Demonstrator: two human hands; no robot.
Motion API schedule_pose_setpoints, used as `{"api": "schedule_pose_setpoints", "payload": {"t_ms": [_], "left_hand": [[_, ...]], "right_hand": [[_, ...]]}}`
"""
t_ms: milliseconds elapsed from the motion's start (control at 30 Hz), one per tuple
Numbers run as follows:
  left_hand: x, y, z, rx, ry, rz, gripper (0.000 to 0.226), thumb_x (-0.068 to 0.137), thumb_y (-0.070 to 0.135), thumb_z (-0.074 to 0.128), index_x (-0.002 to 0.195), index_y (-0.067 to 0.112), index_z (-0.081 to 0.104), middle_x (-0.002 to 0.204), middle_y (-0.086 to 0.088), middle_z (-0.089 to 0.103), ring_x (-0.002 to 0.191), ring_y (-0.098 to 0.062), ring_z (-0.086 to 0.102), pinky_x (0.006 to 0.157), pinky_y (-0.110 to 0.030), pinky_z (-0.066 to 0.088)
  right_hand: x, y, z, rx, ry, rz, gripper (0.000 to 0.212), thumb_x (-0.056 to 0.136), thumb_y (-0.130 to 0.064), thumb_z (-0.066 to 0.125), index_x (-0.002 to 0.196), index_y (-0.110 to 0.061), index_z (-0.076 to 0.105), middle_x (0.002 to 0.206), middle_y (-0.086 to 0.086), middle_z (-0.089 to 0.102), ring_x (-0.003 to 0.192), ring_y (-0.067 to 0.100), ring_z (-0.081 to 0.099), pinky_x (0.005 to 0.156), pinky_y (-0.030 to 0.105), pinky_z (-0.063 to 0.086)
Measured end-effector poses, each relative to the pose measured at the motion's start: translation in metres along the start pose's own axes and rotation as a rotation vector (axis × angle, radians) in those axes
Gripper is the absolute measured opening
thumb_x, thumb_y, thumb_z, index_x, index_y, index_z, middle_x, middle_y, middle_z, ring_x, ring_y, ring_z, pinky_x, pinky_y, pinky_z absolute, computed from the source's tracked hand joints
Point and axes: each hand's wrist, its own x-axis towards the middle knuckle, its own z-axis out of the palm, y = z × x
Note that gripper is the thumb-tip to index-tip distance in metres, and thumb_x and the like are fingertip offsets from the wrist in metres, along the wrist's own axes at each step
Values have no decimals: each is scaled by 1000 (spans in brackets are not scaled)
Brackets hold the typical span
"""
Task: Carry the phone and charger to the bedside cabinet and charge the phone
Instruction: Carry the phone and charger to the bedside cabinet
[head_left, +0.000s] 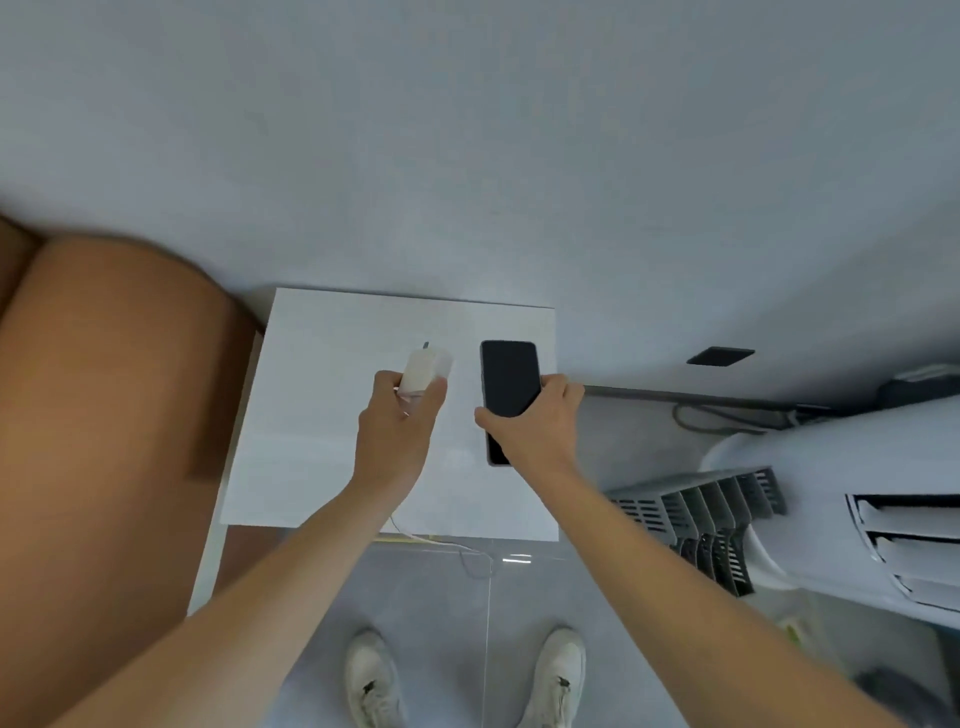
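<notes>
Phone (510, 379) in right hand (535, 421), charger (423, 370) in left hand (397, 426).

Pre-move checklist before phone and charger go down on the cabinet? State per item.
1. Left hand grips the white charger: ok.
2. Right hand grips the black phone, screen up: ok.
3. Both held over the white bedside cabinet, whose top shows bare space around them: ok.
4. Cable trails from the left hand off the cabinet's front edge and loops over the floor, free to snag: not ok.
5. Cable plugged into the phone: cannot tell; the phone's lower end is hidden behind the right hand.
6. Wall socket for the charger: cannot tell; the dark plate on the wall may be one.
</notes>
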Motion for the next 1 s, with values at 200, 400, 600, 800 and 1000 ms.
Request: {"api": "schedule_pose_setpoints", "payload": {"t_ms": [200,400,600,800,1000], "left_hand": [[54,-52,30,63,27,-11,45,90,57,61,113,19,49,96,-4,65,68,-18,58,50,-34,48],[71,-61,42,120,-10,-17,46,90,57,63,113,20,49,89,-1,64,58,-19,59,47,-39,59],[78,-54,48,189,-34,-34,52,88,63,61,114,19,49,97,-7,68,69,-35,69,59,-50,65],[83,-49,46,182,-22,-14,52,90,63,59,112,18,49,99,-7,70,62,-31,68,55,-44,64],[82,-47,40,145,-25,13,51,91,62,60,114,18,50,100,-6,71,50,-23,65,50,-34,60]], "right_hand": [[54,30,44,-163,74,-54,82,62,-47,88,120,-8,46,112,2,27,101,25,48,85,31,47],[69,35,64,-300,141,-103,81,63,-56,82,118,-7,50,116,6,42,106,24,43,88,27,34],[80,30,70,-341,223,-112,79,64,-58,81,117,-7,51,115,7,47,96,21,36,86,27,33],[91,20,70,-406,234,-120,77,68,-64,80,114,-9,51,115,8,48,93,19,31,83,26,28],[90,12,64,-395,176,-95,81,77,-65,76,128,-8,51,124,11,46,109,27,45,86,33,41]]}}
